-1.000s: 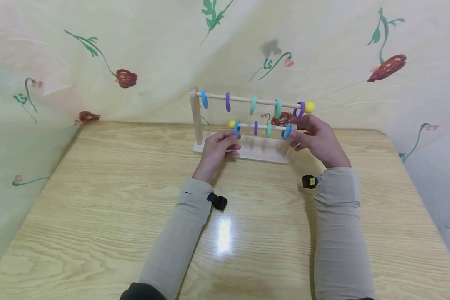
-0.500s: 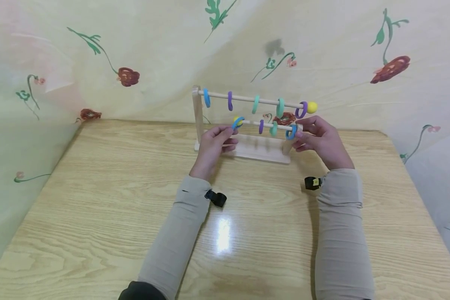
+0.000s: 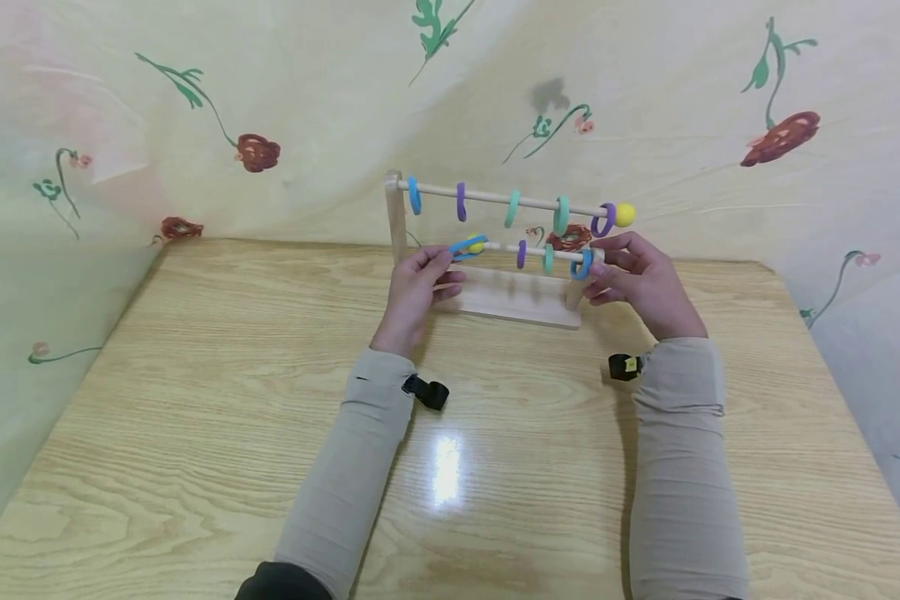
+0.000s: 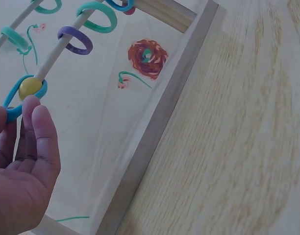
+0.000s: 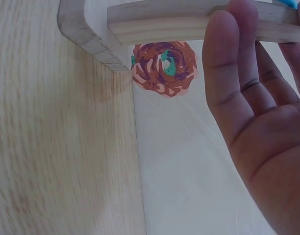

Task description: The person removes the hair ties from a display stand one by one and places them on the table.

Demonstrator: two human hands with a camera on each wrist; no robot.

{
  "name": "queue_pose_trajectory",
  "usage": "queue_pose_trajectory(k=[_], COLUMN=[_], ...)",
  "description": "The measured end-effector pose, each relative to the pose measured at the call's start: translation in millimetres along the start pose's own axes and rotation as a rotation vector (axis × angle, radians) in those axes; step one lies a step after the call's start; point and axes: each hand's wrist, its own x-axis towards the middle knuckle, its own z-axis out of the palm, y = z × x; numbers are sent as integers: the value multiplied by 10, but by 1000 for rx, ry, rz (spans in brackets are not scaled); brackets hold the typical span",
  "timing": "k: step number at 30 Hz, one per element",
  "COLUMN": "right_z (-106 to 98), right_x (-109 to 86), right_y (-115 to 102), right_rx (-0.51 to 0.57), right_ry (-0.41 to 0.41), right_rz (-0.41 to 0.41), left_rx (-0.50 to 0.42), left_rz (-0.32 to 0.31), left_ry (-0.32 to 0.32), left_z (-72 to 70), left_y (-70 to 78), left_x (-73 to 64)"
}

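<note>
My left hand (image 3: 411, 293) pinches a blue ring (image 4: 13, 114) between thumb and fingers. In the left wrist view this ring encircles the yellow ball (image 4: 30, 88) at the free end of the lower rod (image 3: 501, 247); in the head view it lies tilted nearly flat. A purple ring (image 3: 521, 254), a green ring (image 3: 548, 258) and another blue ring (image 3: 581, 265) hang further along that rod. My right hand (image 3: 641, 282) holds the top of the short wooden post (image 5: 160, 30) carrying the lower rod, its fingers behind the post and thumb in front.
A longer upper rod (image 3: 487, 197) carries several blue, purple and green rings and ends in a yellow ball (image 3: 625, 215). It joins a tall post (image 3: 396, 221) on the wooden base (image 3: 506, 300). The rack stands on a wood-grain table (image 3: 270, 350) before a flowered backdrop (image 3: 330, 108).
My left hand has moved left, drawing the blue ring along the lower rod onto its yellow end ball and tilting it flatter. My right hand keeps its hold on the short post.
</note>
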Motion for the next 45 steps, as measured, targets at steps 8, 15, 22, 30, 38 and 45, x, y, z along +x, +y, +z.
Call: queue_pose_trajectory(k=[8,15,22,30,38,45], right_z=[12,18,44,39,44,67], right_x=[-21,-43,-49,-51,-37,-34], right_y=[11,39,43,43,70,72], right_rx=[7,30,44,23,19,-3], right_ry=[-7,8,18,17,33,23], right_rz=[-9,-21,-17,-40,-95,-96], left_rx=[-36,-68,-12,67,129,184], left_rz=[4,-13,-96,-111,-105,-124], left_ry=[28,78,-15,-59,-125,-135], left_z=[3,-62,-71,-172,-176,-131], left_y=[-31,-75,-89,-57,3,-10], left_x=[6,30,38,15,-28,-51])
